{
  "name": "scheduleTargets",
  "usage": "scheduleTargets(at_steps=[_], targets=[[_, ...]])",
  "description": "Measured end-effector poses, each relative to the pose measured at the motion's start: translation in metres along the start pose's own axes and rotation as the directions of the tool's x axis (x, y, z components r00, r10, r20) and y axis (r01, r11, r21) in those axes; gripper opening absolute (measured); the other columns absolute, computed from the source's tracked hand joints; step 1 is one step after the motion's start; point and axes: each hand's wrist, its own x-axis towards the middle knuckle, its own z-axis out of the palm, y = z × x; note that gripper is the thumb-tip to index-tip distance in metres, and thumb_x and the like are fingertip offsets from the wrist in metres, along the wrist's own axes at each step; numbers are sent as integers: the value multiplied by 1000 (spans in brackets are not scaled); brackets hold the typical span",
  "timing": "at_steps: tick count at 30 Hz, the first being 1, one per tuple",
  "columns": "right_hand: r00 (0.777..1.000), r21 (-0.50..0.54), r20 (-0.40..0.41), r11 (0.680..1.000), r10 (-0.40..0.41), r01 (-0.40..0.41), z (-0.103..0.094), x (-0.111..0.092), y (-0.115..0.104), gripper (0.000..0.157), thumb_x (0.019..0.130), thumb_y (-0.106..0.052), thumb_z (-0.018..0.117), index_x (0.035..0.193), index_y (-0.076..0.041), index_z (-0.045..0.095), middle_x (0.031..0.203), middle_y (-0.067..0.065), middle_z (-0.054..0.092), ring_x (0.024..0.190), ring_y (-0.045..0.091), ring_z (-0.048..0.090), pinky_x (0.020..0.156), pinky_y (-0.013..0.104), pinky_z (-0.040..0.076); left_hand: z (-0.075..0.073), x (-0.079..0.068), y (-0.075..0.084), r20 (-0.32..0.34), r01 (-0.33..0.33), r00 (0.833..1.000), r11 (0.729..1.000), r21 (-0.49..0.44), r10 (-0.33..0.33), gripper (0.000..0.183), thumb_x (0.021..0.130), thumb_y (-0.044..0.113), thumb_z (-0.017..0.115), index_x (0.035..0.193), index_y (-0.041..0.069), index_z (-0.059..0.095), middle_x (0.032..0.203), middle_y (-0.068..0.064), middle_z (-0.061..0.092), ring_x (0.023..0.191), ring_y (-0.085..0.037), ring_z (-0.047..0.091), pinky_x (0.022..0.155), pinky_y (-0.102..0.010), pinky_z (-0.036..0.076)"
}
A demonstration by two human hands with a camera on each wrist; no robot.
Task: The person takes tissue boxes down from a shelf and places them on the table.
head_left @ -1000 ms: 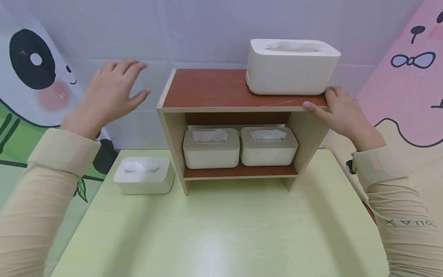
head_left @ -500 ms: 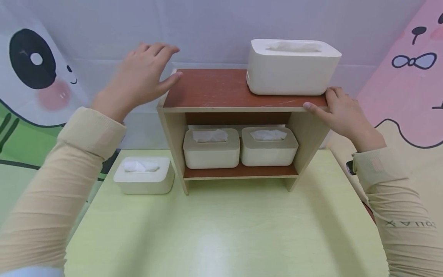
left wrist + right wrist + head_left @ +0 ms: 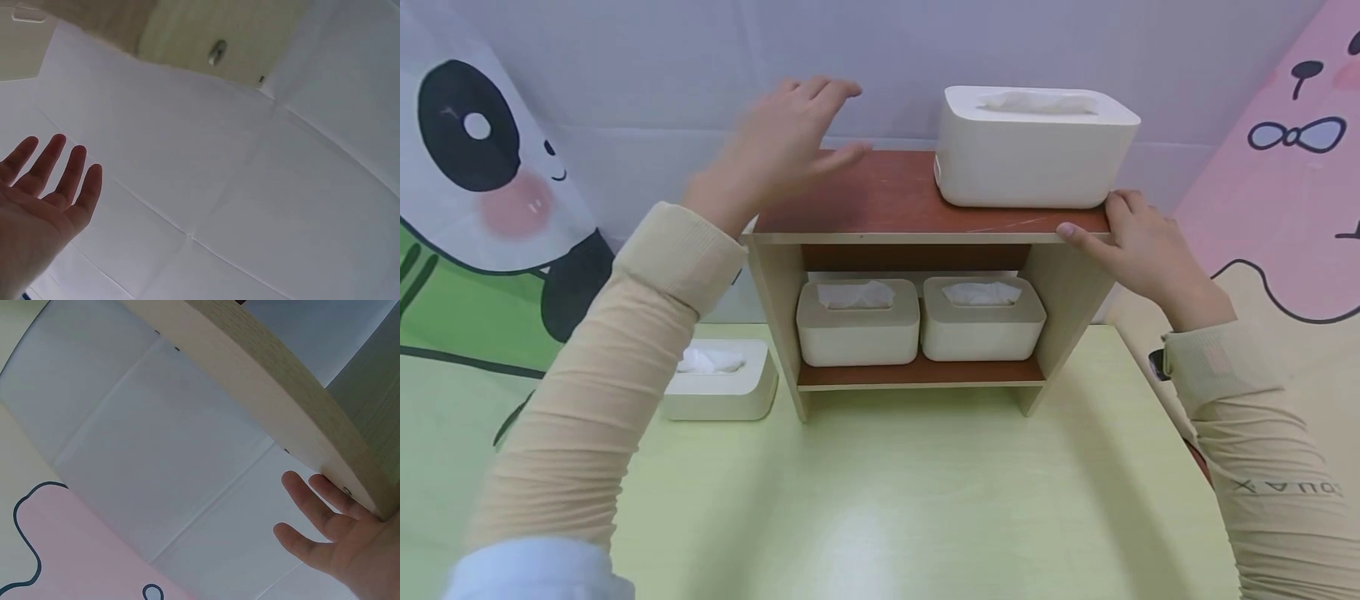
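Observation:
My left hand [image 3: 775, 146] hovers above the left part of the small wooden shelf [image 3: 895, 200], its fingers spread and holding nothing. In the left wrist view the palm of my left hand [image 3: 44, 209] shows relaxed fingers, apart from the shelf's side panel [image 3: 200, 44]. At the shelf's right top corner rests my right hand [image 3: 1150, 250], thumb on the front edge. The right wrist view shows fairly straight fingers [image 3: 312, 506] by the side panel [image 3: 250, 381]. A white tissue box [image 3: 1037, 162] sits on the right half of the red-brown top, beside my right hand.
Two more tissue boxes, one left [image 3: 859, 333] and one right [image 3: 983, 331], stand on the lower shelf board. Another tissue box [image 3: 722, 404] is on the pale green table [image 3: 925, 500], left of the shelf and partly hidden by my left sleeve. Behind is a white wall covering [image 3: 865, 50].
My left hand has moved rightward and slightly up, from left of the shelf to above its top board. The right hand and the tissue boxes have kept their places.

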Motion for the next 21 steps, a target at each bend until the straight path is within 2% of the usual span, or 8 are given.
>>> scheduleTargets(at_steps=[8, 15, 21], targets=[[1000, -3, -1, 1000, -1, 1, 1, 0, 1, 86, 88, -63, 33, 130, 12, 32, 132, 33, 32, 115, 52, 34, 93, 62, 25, 6, 20, 14, 33, -22, 999, 999, -35, 23, 67, 91, 54, 38, 143, 13, 27, 144, -6, 36, 130, -30, 34, 108, -43, 26], [1000, 5, 1, 1000, -2, 2, 1, 0, 0, 86, 88, -62, 34, 132, 12, 30, 132, 33, 32, 113, 53, 35, 91, 62, 26, 6, 40, 27, 112, 15, 994, 999, -49, -10, 76, 88, 63, 34, 146, 17, 18, 149, -1, 26, 136, -24, 27, 112, -38, 21], [1000, 8, -2, 1000, -6, 6, 1, -1, 2, 86, 89, -62, 34, 133, 12, 29, 134, 33, 30, 114, 53, 34, 92, 62, 26, 8, 56, 41, 171, 10, 985, 998, -59, 0, 82, 86, 67, 30, 148, 16, 11, 152, -1, 19, 139, -22, 19, 113, -37, 17]])
